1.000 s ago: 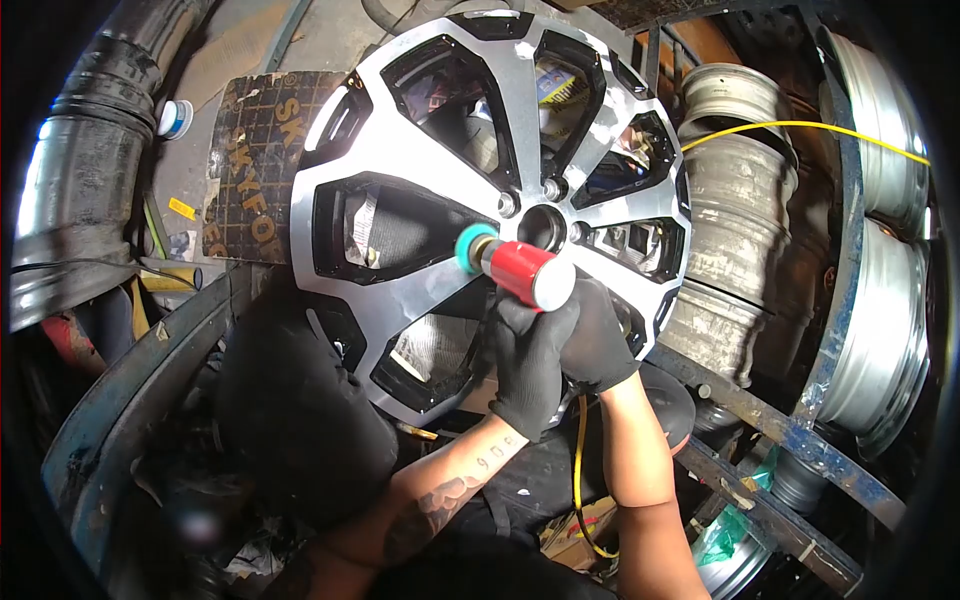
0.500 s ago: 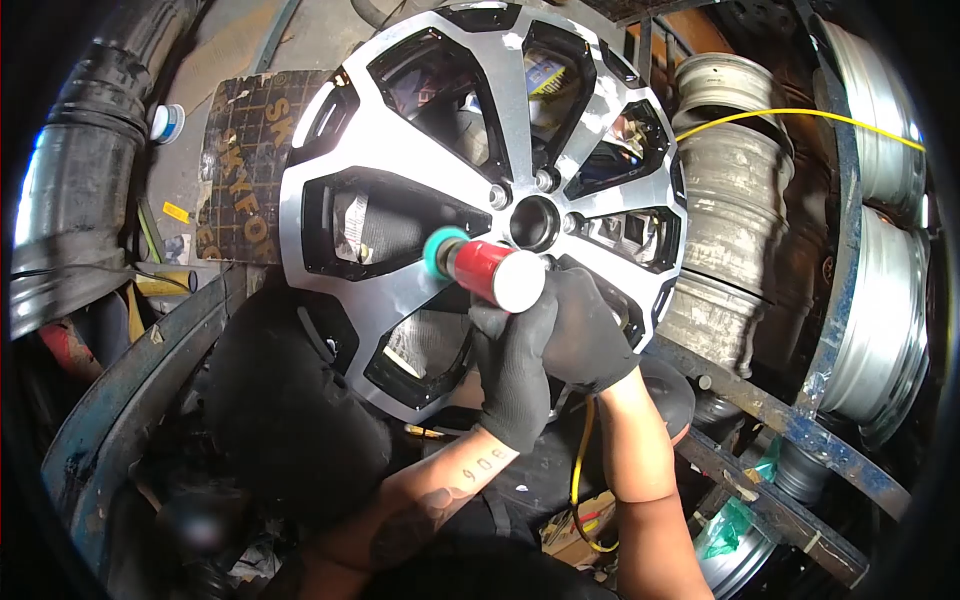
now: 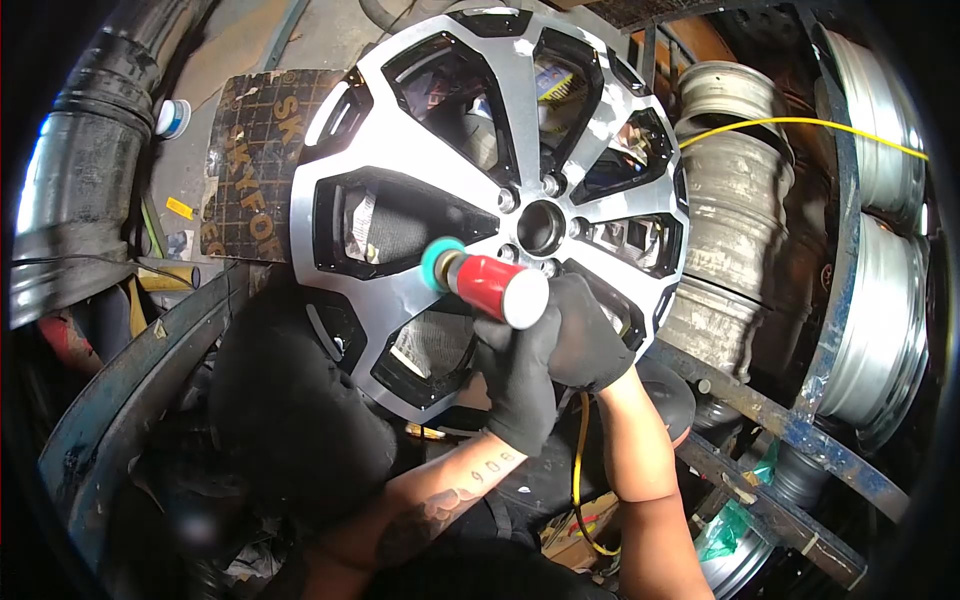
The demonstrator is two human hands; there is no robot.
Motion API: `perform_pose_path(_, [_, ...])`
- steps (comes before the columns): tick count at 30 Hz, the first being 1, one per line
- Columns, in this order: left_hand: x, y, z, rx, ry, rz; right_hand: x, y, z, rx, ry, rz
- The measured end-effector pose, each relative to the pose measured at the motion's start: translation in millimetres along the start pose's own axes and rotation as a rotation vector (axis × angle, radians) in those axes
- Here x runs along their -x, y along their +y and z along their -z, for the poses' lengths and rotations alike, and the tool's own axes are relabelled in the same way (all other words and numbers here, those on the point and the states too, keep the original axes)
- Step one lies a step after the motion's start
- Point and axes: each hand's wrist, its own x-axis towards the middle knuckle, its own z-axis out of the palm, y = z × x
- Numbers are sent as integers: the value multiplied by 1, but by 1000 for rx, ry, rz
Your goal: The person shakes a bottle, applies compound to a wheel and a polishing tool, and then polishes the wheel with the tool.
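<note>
A silver and black alloy wheel lies face up before me. Over its lower left spoke is a red air sander with a white end and a green disc at the spoke's surface. My left hand, in a black glove, is wrapped round the sander from below. Close beside it, my gloved right hand is closed at the tool's rear, near the hub; its fingertips are partly hidden. A yellow hose hangs beneath the hands.
Stacked bare rims stand at the right, with more silver rims behind a blue metal frame. A printed board lies left of the wheel. A large dark cylinder and a round white-lidded tub are farther left.
The wheel appears slightly further right and lower in the view. The sander's rear end has shifted a little down and right, while both hands keep their hold.
</note>
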Motion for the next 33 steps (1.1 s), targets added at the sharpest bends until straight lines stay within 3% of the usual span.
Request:
perform_pose_path(1, [-8,-10,11,80,-98,110,9,-2,-5,11,130,-67])
perform_pose_path(4, [-10,-9,17,68,-181,159,10,-18,-2,98,291,-36])
perform_pose_path(7, [5,-11,10,32,16,166,-3,-17,14,-199,-56,-33])
perform_pose_path(10, [6,3,13,-65,-55,79,-12,-31,14,-168,-64,35])
perform_pose_path(11, [-3,-7,23,-69,-95,126,-12,-34,8,-213,78,11])
perform_pose_path(13, [-10,-22,24,8,-92,134,-6,-19,-3,-147,160,-36])
perform_pose_path(15, [-12,-5,16,99,-175,213,-3,-20,-6,-45,232,-70])
perform_pose_path(18, [-11,-19,17,6,-180,144,3,-20,-7,-81,242,-200])
perform_pose_path(24, [1,-26,29,-16,-179,136,0,-7,-4,-133,67,122])
perform_pose_path(29, [-3,-23,24,74,-172,202,10,-23,3,27,157,-196])
perform_pose_path(31, [-2,-32,31,-44,-256,123,9,-11,-5,-74,140,-38])
perform_pose_path(33, [5,-36,32,33,-187,131,6,-3,-6,-84,70,116])
